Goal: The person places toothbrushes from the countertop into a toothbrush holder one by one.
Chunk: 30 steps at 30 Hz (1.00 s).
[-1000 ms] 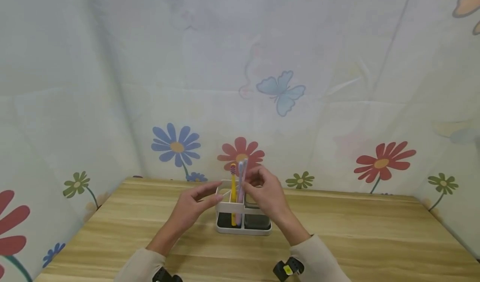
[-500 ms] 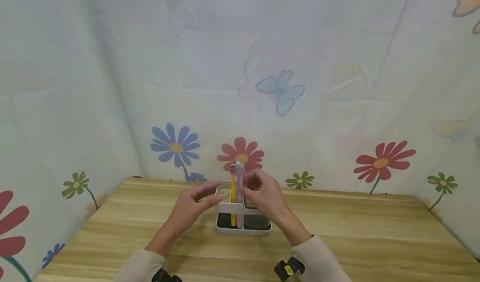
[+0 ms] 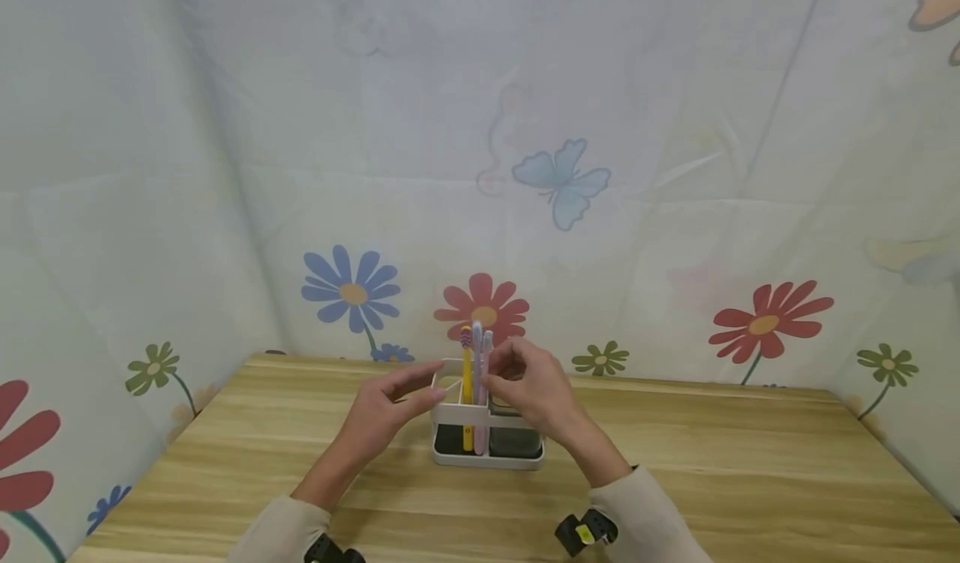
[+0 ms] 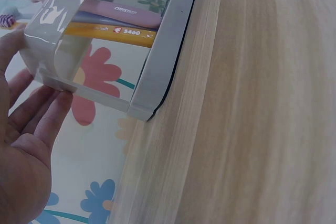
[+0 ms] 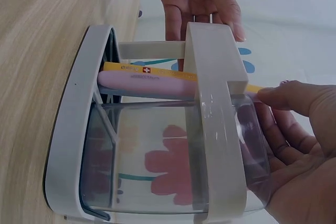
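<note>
A white toothbrush holder with a dark base stands on the wooden table in the head view. Upright in its left part are a yellow toothbrush, a blue-grey toothbrush and a pink toothbrush, side by side. My left hand holds the upper left side of the holder, thumb in front and fingers behind. On the other side, my right hand pinches the pink toothbrush just above the holder's top frame. A clear cup sits in the holder's right part, partly hidden behind my right hand in the head view.
The wood-grain table runs up to a pale curtain printed with flowers and a butterfly, hanging behind and at both sides. A black strapped device is on my right wrist.
The pink toothbrush has sunk a little and shifted slightly left with my right hand; its head now stands lower than the blue-grey one's. My left hand keeps its place.
</note>
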Motion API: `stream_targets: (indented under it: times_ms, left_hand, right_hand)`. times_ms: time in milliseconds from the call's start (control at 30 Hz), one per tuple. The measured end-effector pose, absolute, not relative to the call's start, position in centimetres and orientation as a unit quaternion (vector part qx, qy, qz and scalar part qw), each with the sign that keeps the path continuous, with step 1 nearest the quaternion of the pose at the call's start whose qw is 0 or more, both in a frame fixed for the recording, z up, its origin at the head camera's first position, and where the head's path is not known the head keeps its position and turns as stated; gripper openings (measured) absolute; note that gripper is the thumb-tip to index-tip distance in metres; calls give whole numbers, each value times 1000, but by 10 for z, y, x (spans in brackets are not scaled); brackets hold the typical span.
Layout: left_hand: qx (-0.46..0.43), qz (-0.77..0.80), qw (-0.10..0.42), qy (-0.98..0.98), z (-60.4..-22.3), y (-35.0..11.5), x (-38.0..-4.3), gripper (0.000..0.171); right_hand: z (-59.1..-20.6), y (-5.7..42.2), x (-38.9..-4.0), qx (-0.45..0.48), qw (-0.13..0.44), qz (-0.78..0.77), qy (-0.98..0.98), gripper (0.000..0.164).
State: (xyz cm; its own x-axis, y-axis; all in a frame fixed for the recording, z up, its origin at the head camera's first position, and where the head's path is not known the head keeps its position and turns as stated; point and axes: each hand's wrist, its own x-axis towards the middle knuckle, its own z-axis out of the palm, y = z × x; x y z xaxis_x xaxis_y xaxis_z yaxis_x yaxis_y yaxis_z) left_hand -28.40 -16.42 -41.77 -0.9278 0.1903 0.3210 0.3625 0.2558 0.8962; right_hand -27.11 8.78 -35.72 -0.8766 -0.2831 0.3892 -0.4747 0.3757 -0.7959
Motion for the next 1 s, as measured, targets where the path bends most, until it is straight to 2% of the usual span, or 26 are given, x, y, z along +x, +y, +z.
stream_targets:
  times_ms: [1000]
  left_hand:
    - [-173, -581, 71, -792, -416, -162, -283, 46]
  right_hand:
    - [-356, 96, -271, 236, 79, 500, -830, 21]
